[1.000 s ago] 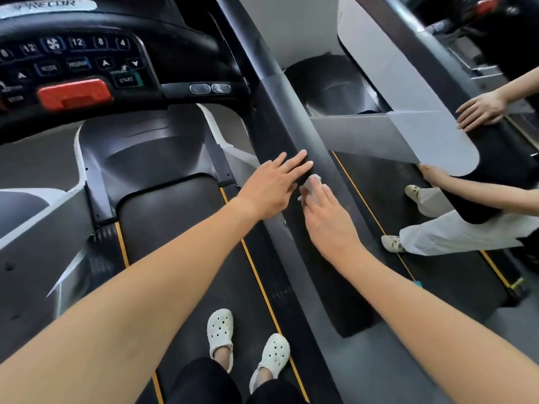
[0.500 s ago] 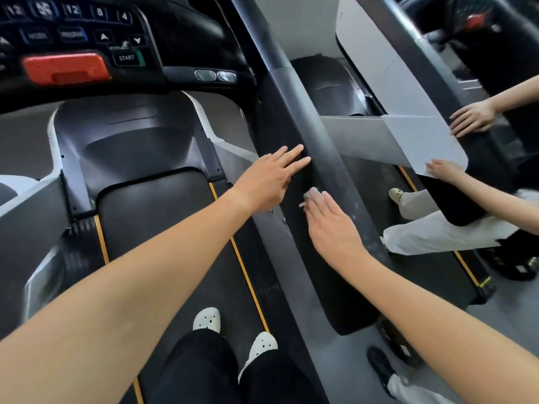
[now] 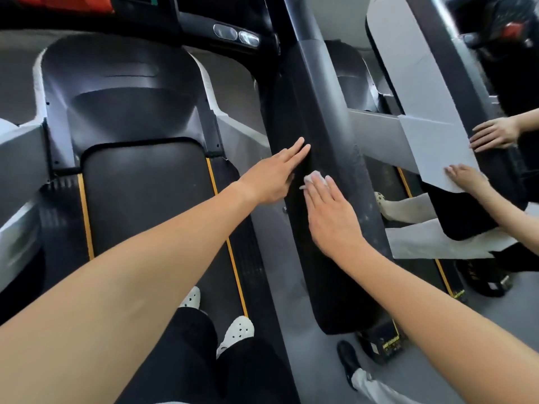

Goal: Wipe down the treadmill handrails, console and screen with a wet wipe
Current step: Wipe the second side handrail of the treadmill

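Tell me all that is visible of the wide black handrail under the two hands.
The wide black handrail looks matte and padded, with pale dusty specks along its right edge. It runs from far ahead toward the camera and ends in a rounded tip. The left hand rests straight fingers on its inner side; the right hand presses a small white wet wipe flat on its top.

The wet wipe (image 3: 315, 177) lies on the handrail (image 3: 329, 135), right of the belt (image 3: 145, 199).
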